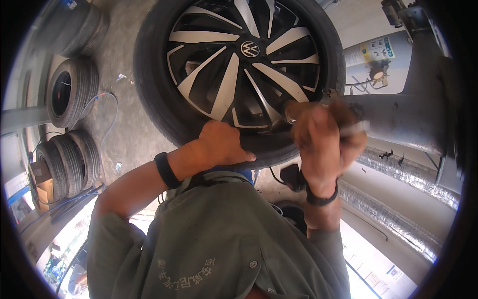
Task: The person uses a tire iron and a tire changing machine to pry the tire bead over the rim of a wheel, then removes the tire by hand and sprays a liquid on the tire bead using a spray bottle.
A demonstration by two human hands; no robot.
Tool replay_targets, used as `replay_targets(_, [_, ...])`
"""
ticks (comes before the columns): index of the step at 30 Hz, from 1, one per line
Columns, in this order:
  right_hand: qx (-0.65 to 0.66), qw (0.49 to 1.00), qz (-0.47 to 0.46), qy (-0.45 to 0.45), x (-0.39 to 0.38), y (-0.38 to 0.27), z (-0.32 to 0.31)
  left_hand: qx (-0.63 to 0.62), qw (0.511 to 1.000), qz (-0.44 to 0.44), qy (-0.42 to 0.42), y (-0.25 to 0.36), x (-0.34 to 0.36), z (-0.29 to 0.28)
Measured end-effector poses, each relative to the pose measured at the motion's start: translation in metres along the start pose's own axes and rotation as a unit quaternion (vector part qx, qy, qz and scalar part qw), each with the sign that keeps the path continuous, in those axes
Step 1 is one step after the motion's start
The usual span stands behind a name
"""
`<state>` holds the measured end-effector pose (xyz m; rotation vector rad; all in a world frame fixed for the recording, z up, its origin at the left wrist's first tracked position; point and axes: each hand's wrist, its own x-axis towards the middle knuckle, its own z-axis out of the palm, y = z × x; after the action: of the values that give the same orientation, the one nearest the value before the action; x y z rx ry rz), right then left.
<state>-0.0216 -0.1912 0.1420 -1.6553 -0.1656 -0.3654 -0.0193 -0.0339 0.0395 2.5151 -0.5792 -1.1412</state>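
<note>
Mid-job on the wheel (239, 74), nowhere near wrapped up

Still mounted up, silver-and-black trim cover in place, tyre on, so nothing visibly off yet. Left hand (224, 144) pressed flat on the lower tyre edge, fingers (247, 156) spread, gripping nothing. Right hand (326, 142) at the wheel's lower right, blurred, fingers closed round a small metal tool (356, 128); can't tell what kind. Count: one wheel, one tool, two hands, a black band (166, 170) on each wrist, about four spare tyres (69, 92) on the floor left of the wheel.
</note>
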Motion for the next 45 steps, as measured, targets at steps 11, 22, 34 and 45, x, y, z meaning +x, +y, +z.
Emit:
replay_targets(11, [0.118, 0.989, -0.027, 0.088, -0.105, 0.012, -0.031, 0.045, 0.999, 0.005, 0.024, 0.001, 0.01, 0.034])
replay_targets(22, [-0.026, 0.997, -0.045, 0.05, -0.101, 0.034, -0.027, 0.055, 0.998, 0.013, 0.032, 0.014, 0.005, 0.025])
replay_targets(34, [0.019, 0.994, 0.039, 0.102, -0.06, -0.02, -0.01, 0.034, 0.997, 0.04, -0.053, 0.018, -0.01, -0.015])
replay_targets(45, [0.063, 0.972, 0.076, 0.215, -0.053, -0.023, 0.005, 0.031, 0.995, 0.075, -0.059, 0.013, 0.003, -0.016])
